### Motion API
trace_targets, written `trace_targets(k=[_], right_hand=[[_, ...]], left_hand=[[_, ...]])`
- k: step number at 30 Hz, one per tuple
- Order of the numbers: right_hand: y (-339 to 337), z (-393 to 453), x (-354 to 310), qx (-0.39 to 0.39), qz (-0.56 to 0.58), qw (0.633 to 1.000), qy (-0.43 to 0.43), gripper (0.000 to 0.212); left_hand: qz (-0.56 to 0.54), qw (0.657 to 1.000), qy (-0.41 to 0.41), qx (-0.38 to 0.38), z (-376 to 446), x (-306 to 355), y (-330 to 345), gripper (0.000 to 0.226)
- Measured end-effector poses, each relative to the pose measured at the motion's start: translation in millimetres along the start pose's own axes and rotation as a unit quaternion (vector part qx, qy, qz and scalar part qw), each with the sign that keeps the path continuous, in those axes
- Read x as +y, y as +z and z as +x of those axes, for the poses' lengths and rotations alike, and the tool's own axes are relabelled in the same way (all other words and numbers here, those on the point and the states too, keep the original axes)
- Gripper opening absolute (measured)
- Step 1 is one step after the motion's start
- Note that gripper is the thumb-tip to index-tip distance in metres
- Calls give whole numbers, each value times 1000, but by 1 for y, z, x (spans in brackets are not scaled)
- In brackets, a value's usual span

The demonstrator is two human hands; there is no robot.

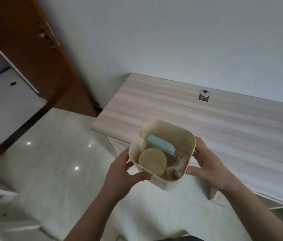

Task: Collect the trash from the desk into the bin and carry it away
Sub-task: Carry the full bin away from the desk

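A cream square bin (167, 126) is held in the air between both hands, over the near left corner of the wooden desk (206, 119). My left hand (123, 173) grips its left wall, thumb along the near rim. My right hand (208, 164) grips its right wall, thumb at the near corner. Inside the bin lie a paper cup (152, 161), a pale blue flat box (161, 144) and crumpled tissue (177, 166).
A cable grommet with a small dark label (204, 94) sits near the desk's back edge by the white wall. A brown door (33, 54) stands open at the left. Glossy tiled floor (53, 153) spreads below left.
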State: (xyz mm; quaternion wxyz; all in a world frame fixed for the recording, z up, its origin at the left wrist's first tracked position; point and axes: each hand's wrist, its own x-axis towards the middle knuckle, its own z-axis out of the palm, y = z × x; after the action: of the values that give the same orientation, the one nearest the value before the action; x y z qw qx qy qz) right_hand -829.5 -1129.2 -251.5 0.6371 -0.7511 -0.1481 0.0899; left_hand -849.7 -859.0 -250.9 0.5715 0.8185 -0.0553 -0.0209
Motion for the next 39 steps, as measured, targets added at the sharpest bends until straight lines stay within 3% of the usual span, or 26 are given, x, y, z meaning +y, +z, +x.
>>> trace_targets(k=[5, 10, 13, 18, 23, 31, 35, 39], right_hand=[[102, 52, -17, -91, 55, 994, 8, 94], [214, 102, -45, -146, 68, 987, -4, 94], [263, 122, -58, -154, 63, 986, 0, 87], [308, 152, -60, -138, 72, 988, 0, 81], [326, 184, -52, -120, 74, 990, -1, 80], [329, 257, -33, -107, 29, 994, 5, 80], [332, 303, -36, -109, 29, 994, 0, 78], [334, 350, -42, -149, 26, 988, -6, 72]], left_hand=[[-42, 996, -9, 78, -36, -36, -96, 78], [-93, 979, -25, 178, -70, -71, -184, 66], [-104, 964, -24, 245, -81, -81, -224, 61], [-26, 946, -33, 320, -77, -94, -260, 44], [-10, 951, -51, 306, -59, -108, -278, 50], [-47, 984, -60, 162, 8, -125, -299, 114], [-44, 985, -63, 154, 57, -120, -312, 126], [-28, 978, -65, 198, 93, -118, -333, 130]])
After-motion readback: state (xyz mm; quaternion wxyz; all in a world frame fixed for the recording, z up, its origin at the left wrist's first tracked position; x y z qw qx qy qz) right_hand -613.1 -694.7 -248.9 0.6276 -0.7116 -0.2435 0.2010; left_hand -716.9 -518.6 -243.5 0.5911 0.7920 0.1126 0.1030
